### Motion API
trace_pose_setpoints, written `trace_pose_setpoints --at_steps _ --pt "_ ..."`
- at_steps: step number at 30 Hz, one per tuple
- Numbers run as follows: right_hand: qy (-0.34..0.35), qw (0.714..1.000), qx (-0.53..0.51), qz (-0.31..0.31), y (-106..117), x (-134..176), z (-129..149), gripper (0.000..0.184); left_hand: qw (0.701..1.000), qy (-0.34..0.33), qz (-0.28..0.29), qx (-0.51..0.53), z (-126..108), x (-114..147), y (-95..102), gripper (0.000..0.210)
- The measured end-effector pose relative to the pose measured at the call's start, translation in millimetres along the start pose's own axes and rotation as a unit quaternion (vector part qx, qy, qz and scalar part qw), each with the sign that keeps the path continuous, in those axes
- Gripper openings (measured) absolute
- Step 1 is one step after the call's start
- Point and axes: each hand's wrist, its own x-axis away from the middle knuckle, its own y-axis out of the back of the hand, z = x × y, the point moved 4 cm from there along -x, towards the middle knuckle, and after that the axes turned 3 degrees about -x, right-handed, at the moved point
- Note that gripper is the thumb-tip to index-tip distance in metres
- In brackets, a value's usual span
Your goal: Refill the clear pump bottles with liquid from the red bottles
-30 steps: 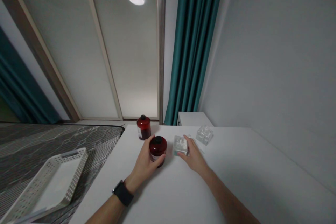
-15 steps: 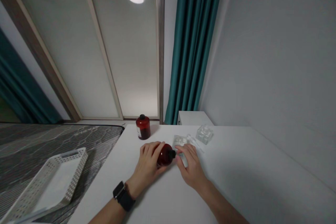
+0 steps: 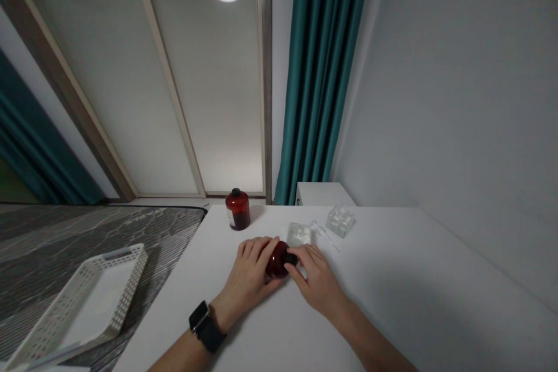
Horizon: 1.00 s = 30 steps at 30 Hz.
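A dark red-brown bottle [image 3: 275, 261] is tilted over the white table, its capped end toward the right. My left hand [image 3: 253, 267], with a black watch on the wrist, is wrapped round the bottle's body. The thumb and fingers of my right hand [image 3: 316, 276] pinch the black cap [image 3: 290, 259]. Just beyond the hands lies a clear square glass piece [image 3: 299, 233]. Beside it are a thin clear dropper-like item [image 3: 324, 235] and another clear glass block [image 3: 340, 220]. A second red-brown bottle [image 3: 238, 210] with a black cap stands upright at the far left of the table.
The white table [image 3: 392, 314] runs along the grey wall on the right. A white perforated basket [image 3: 82, 308] sits lower left, over dark striped fabric [image 3: 174, 226]. Behind the table are a white cabinet [image 3: 325, 193], a teal curtain [image 3: 318, 81] and sliding doors [image 3: 218, 99].
My right hand's fingers have closed on the black cap, where they were just off its tip before. My left hand and the bottle have shifted slightly right.
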Motion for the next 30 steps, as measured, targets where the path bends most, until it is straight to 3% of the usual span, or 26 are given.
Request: trace_pose_setpoints --at_steps 10,21,26,30 --pt "-0.041 0.998 -0.016 0.047 -7 4 -12 0.018 0.998 -0.012 0.028 0.061 -1 -6 7.4 0.071" --pt "-0.002 0.999 -0.007 0.037 -12 9 -13 0.018 0.995 -0.012 0.045 0.091 1 -7 13.6 0.070" --pt "0.042 0.998 0.001 0.051 -4 5 -1 0.021 0.992 -0.010 0.061 0.110 2 -7 17.6 0.071" --pt "0.030 0.997 -0.034 0.066 4 0 5 0.027 0.992 -0.002 0.065 0.110 3 -7 16.8 0.072"
